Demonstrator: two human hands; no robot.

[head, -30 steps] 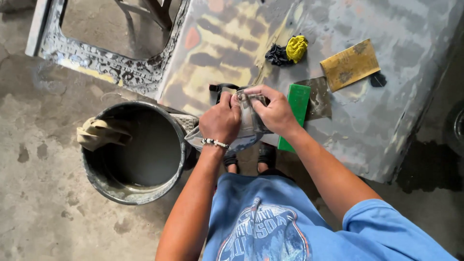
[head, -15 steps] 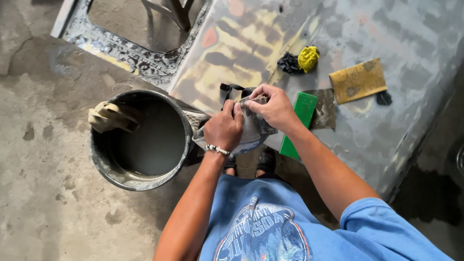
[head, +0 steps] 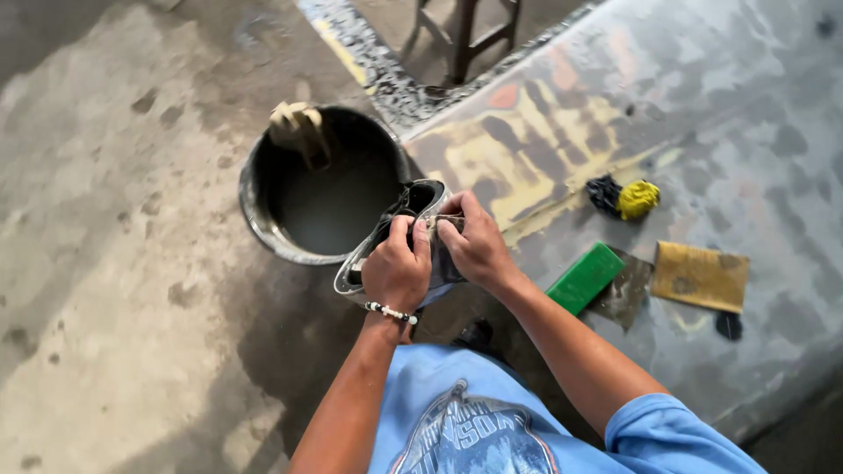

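Observation:
Both my hands meet in front of me on a dirty grey piece (head: 379,247), which looks like a small tray or a folded sheet with a dark inside. My left hand (head: 397,270), with a bead bracelet at the wrist, grips its near side. Pinching its top edge from the right are the fingers of my right hand (head: 479,247). The piece hangs just at the near right rim of a black bucket (head: 256,224) holding dark liquid. A pale sponge-like lump (head: 299,130) rests on the bucket's far rim.
A large sanded panel (head: 702,105) with yellow and grey patches lies to the right. On it are a green block (head: 586,277), a grey sheet (head: 627,303), a tan sandpaper sheet (head: 700,275) and a yellow and black bundle (head: 625,198). Stool legs (head: 465,35) stand behind. The floor is concrete.
My head has turned, so the bucket now sits up and left of my hands. Both hands have kept hold of the grey piece and shifted closer to the bucket's rim.

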